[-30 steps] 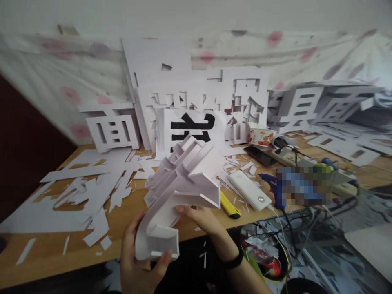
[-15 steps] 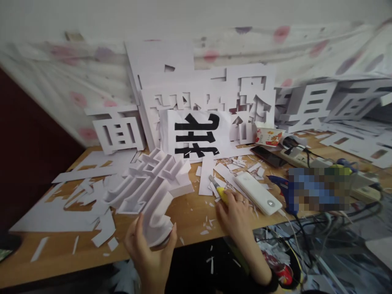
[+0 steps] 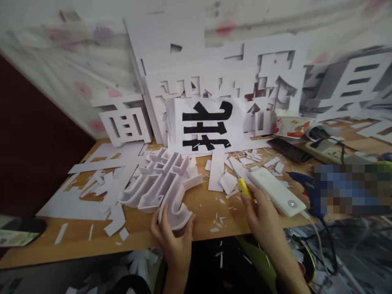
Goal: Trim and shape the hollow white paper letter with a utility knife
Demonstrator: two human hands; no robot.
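Note:
A white hollow foam-board character (image 3: 163,177) with raised side walls lies on the wooden table, its curved end towards me. My left hand (image 3: 173,232) grips that curved end, thumb on the right side and fingers on the left. To the right, my right hand (image 3: 260,204) is closed round a yellow-handled utility knife (image 3: 244,188), whose blade points away from me over paper scraps. Behind the character, a white sheet (image 3: 208,126) printed with a black character stands sideways against cut-out boards.
A white power bank (image 3: 277,192) with a cable lies right of the knife. Beyond it are a black phone (image 3: 289,150), a paper food box (image 3: 292,125) and a blue glue gun (image 3: 301,179). Cut white boards (image 3: 79,206) and scraps cover the left. Another foam character (image 3: 125,124) stands behind.
The head view has shifted, so most things appear further right. My left hand keeps its hold on the curved end. The knife in my right hand is slightly more upright in view.

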